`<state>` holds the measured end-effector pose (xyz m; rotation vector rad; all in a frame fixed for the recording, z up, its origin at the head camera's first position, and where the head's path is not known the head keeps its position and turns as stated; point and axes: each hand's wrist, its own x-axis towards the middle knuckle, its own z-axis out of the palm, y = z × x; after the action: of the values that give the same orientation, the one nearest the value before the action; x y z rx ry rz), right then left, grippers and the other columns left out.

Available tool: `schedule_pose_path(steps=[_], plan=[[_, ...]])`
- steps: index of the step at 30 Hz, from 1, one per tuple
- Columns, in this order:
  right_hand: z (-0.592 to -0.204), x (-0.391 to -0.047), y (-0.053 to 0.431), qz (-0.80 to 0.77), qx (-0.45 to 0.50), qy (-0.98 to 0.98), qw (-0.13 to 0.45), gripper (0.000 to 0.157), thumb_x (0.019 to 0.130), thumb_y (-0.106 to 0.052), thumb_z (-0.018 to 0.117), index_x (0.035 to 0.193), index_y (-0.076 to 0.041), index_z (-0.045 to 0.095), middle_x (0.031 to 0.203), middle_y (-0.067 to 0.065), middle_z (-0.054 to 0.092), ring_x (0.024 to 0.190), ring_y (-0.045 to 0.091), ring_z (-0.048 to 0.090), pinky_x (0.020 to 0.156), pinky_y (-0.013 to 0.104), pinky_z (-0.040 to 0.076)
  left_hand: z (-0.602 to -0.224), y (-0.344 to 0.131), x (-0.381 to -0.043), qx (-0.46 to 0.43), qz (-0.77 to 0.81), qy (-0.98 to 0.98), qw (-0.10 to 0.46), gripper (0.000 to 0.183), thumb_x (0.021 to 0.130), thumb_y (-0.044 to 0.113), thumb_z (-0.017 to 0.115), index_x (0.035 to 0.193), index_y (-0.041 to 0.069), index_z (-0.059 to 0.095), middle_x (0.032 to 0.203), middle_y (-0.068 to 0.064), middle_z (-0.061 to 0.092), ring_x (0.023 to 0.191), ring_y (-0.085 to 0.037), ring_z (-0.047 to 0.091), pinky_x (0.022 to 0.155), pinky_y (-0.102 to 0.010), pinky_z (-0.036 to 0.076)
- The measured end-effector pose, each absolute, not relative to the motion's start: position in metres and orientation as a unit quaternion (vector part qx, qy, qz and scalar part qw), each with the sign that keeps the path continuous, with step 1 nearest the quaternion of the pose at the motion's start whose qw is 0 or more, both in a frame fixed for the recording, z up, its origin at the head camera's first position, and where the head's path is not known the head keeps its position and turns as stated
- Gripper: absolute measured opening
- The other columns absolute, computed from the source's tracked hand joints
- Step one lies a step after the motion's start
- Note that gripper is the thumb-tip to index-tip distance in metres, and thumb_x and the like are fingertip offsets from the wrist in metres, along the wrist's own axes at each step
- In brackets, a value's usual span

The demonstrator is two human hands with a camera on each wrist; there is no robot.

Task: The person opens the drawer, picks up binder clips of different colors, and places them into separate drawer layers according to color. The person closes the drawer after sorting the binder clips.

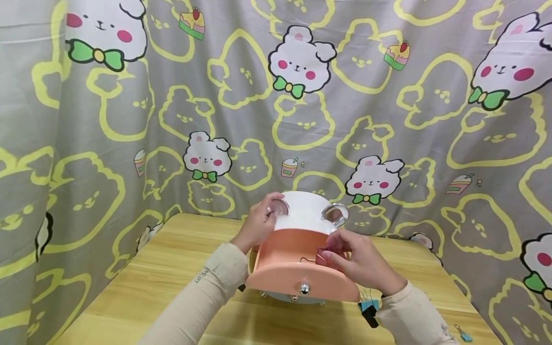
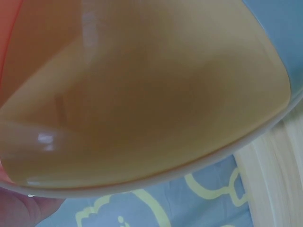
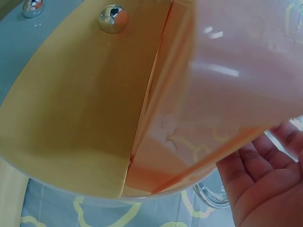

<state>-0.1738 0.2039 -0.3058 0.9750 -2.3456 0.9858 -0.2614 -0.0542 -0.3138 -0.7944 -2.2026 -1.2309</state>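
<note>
A small rounded drawer box (image 1: pixel 299 208) with a white top and silver ring handles stands on the table. Its orange top drawer (image 1: pixel 297 280), with a silver knob, is pulled out toward me. My left hand (image 1: pixel 257 223) holds the box by the left ring handle (image 1: pixel 279 207); the left wrist view shows little of this hand. Over the drawer's right side, my right hand (image 1: pixel 360 256) pinches a dark red binder clip (image 1: pixel 321 256) between thumb and fingers. In the right wrist view the drawer front hides that clip. A yellow drawer front (image 3: pixel 80 104) sits below the orange one.
On the table (image 1: pixel 172 268), right of the box, a black binder clip (image 1: pixel 369 316) lies against teal binder clips (image 1: pixel 368 304), partly behind my right sleeve. Another teal clip (image 1: pixel 464 334) lies near the right edge. A patterned curtain (image 1: pixel 241 120) hangs behind the table.
</note>
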Motion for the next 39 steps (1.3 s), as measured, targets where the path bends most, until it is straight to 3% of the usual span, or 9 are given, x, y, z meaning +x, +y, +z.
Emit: schedule_pose_path(steps=[11,26,39], plan=[[-0.304,-0.172,0.203,0.347,0.326,-0.852,0.218,0.017,0.084,-0.010,0.076,0.090,-0.015,0.062,0.080,-0.012,0.060,0.068,0.006,0.058,0.061,0.026,0.052,-0.314,-0.055,-0.262,-0.294,-0.451,-0.806,0.245,0.040,0.090,-0.002,0.051,0.127,0.015,0.051,0.105,-0.009,0.063,0.096,-0.025,0.056,0.082,-0.040,0.049],[-0.306,-0.175,0.207,0.302,0.328,-0.843,0.301,0.026,0.076,-0.002,0.081,0.084,-0.017,0.061,0.079,-0.015,0.056,0.069,0.002,0.055,0.063,0.028,0.053,-0.315,-0.054,-0.262,-0.293,-0.451,-0.806,0.248,0.040,0.091,-0.001,0.051,0.127,0.016,0.050,0.107,-0.009,0.063,0.095,-0.025,0.057,0.080,-0.040,0.049],[-0.306,-0.173,0.213,0.309,0.310,-0.850,0.295,0.022,0.079,-0.005,0.079,0.085,-0.018,0.062,0.081,-0.015,0.058,0.075,0.005,0.058,0.068,0.031,0.055,-0.313,-0.056,-0.260,-0.286,-0.450,-0.813,0.236,0.041,0.091,-0.001,0.051,0.128,0.017,0.050,0.114,-0.013,0.062,0.090,-0.026,0.054,0.077,-0.038,0.048]])
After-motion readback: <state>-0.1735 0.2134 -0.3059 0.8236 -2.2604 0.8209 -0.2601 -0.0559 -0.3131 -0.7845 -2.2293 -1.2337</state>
